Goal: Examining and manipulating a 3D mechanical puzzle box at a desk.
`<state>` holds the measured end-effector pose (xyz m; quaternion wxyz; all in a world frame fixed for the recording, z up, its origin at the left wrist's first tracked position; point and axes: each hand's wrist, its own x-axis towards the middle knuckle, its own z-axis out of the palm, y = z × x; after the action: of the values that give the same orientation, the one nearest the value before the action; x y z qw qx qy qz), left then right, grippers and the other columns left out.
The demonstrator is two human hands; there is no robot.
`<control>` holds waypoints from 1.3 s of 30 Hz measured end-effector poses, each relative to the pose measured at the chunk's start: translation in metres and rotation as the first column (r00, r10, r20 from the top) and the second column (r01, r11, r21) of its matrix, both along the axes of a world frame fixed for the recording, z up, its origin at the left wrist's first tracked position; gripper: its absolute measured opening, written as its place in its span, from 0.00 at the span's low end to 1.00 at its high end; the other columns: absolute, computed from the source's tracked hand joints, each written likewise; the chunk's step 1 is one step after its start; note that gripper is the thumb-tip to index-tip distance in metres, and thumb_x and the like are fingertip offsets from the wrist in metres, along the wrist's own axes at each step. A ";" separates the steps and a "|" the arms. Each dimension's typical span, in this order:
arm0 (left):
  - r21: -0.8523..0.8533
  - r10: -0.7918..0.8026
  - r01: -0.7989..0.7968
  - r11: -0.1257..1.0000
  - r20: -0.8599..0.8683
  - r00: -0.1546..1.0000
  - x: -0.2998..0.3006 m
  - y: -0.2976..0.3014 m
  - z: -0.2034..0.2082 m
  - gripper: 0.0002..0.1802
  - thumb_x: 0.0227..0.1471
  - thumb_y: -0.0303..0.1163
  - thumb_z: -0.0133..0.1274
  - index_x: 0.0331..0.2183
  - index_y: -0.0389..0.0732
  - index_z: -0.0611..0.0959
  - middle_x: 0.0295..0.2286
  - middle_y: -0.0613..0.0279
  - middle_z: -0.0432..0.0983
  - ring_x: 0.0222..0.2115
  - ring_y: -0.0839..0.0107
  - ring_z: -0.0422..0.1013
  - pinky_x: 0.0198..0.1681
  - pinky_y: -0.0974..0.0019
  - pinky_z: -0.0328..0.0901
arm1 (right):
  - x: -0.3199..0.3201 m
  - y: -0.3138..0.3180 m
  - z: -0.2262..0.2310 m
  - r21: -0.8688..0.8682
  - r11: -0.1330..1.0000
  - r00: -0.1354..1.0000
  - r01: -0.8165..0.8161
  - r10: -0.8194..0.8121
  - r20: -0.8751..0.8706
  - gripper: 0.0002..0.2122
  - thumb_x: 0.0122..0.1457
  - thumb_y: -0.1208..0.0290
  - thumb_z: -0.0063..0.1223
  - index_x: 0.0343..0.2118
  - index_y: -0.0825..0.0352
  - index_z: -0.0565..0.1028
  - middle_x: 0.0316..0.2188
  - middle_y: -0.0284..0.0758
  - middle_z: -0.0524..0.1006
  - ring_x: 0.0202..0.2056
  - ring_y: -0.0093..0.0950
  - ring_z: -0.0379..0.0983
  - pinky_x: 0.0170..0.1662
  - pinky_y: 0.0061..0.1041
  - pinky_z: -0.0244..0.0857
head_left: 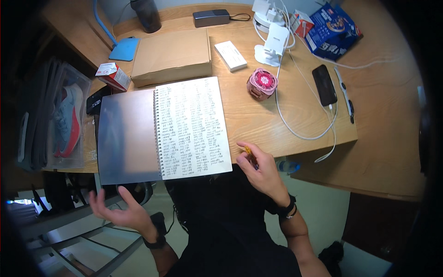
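The left hand (122, 213) is in front of the bench (295, 121), off its front edge, near the bottom of the notebook (194, 129). It is wide, with fingers apart and nothing in it. The notebook lies open on the bench and sticks out a little past the front edge. Rings run down its middle. Its grey cover is on the left. Its white page, full of writing, is on the right, and the page's long side runs from the front edge toward the back edge. The right hand (260, 171) is by the front edge, just beside the page's right side, low down. It holds a pen (250, 156) in curled fingers. So the page lies to the left of the right hand, and the right hand is nearer to it.

From left to right, I count one clear box (84, 87) with at least one shoe (64, 111) in it, one red and white carton (115, 76) near the left edge, one notebook, one brown box (170, 51) behind it, one dark speaker (211, 18) by the back edge, one white box (230, 55), one pen, one pink box (263, 84), one white stand (272, 46), one black phone (325, 85) and one blue bag (333, 30) toward the back right corner.
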<state>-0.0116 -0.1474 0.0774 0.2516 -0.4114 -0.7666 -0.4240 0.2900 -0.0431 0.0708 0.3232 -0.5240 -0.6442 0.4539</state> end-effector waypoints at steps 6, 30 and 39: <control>-0.224 -0.763 0.816 0.533 0.291 0.578 0.071 0.028 -0.002 0.18 0.44 0.23 0.69 0.40 0.40 0.84 0.37 0.59 0.79 0.39 0.59 0.74 0.45 0.58 0.68 | 0.019 0.005 -0.006 -0.302 0.953 0.929 -0.020 -0.094 -0.358 0.15 0.69 0.74 0.51 0.57 0.71 0.74 0.29 0.31 0.78 0.25 0.15 0.67 0.28 0.17 0.62; -0.167 -0.734 0.822 0.544 0.380 0.563 0.103 0.076 -0.033 0.19 0.39 0.26 0.72 0.38 0.42 0.87 0.38 0.63 0.78 0.37 0.63 0.72 0.41 0.61 0.66 | 0.032 0.048 -0.031 0.467 0.880 0.989 -0.085 0.016 0.150 0.09 0.54 0.77 0.67 0.20 0.67 0.78 0.14 0.30 0.66 0.14 0.22 0.61 0.19 0.24 0.50; -0.129 -0.756 0.846 0.518 0.392 0.523 0.100 0.080 -0.032 0.14 0.44 0.25 0.67 0.38 0.41 0.86 0.38 0.63 0.79 0.37 0.63 0.74 0.42 0.59 0.65 | 0.028 0.055 -0.026 0.491 0.862 0.940 -0.124 -0.056 0.337 0.08 0.54 0.76 0.68 0.22 0.67 0.78 0.17 0.33 0.68 0.17 0.28 0.65 0.21 0.29 0.54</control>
<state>0.0887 -0.0676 0.0456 -0.1559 -0.6881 -0.5685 -0.4232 0.3182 0.0119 0.0447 0.3248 -0.4796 -0.7955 0.1779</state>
